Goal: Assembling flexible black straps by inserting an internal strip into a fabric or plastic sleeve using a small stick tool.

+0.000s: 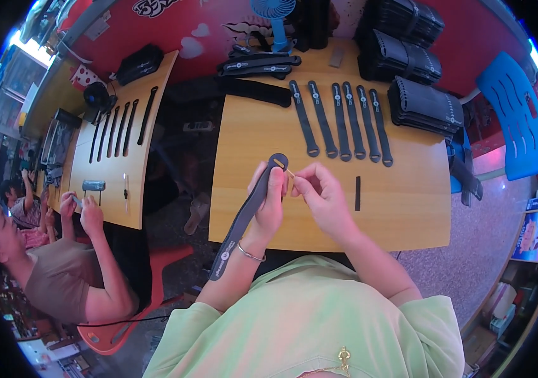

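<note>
My left hand [271, 205] is closed on a dark grey strap [244, 222], thumb pressed just below its round, slotted end. The strap's long tail hangs back along my left forearm. My right hand [324, 200] pinches a thin yellowish stick [291, 174], whose far end reaches the strap's slotted end; whether it passes into the slot I cannot tell. Several similar straps [339, 120] lie side by side on the wooden table [243, 145] beyond my hands. A short black strip [358, 193] lies to the right of my right hand.
Black strap bundles [425, 104] are stacked at the back right, with more straps [259, 64] and a blue fan [274, 19] at the back left. A blue chair [514, 120] stands right. At the left, a co-worker [73, 277] sits by another table [114, 201] holding straps.
</note>
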The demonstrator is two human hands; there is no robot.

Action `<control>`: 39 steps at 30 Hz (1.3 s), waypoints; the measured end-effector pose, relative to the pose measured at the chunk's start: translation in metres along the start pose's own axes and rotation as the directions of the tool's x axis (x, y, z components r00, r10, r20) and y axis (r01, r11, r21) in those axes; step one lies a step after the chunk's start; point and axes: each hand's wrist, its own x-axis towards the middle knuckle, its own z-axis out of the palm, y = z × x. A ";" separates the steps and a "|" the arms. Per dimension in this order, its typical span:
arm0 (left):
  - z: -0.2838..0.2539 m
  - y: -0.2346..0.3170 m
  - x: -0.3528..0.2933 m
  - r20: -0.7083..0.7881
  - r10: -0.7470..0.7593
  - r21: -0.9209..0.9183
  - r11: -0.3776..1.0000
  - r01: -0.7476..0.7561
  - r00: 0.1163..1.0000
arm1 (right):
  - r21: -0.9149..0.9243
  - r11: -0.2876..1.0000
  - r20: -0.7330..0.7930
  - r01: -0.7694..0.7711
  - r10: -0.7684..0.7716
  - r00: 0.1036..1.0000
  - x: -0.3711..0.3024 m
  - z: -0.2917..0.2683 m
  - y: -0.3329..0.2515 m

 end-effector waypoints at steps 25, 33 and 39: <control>-0.035 0.023 0.020 0.530 -0.433 -0.141 0.803 0.580 0.729 | -0.698 0.336 0.310 0.633 -0.655 0.689 0.008 -0.022 -0.012; -0.007 0.011 0.006 0.181 -0.218 0.396 0.909 0.131 0.959 | -0.652 0.626 0.115 0.428 -0.476 0.872 0.002 -0.017 -0.005; -0.007 0.010 0.001 0.195 -0.136 0.515 0.857 0.017 0.971 | -0.632 0.724 0.037 0.277 -0.329 0.944 -0.003 -0.018 -0.009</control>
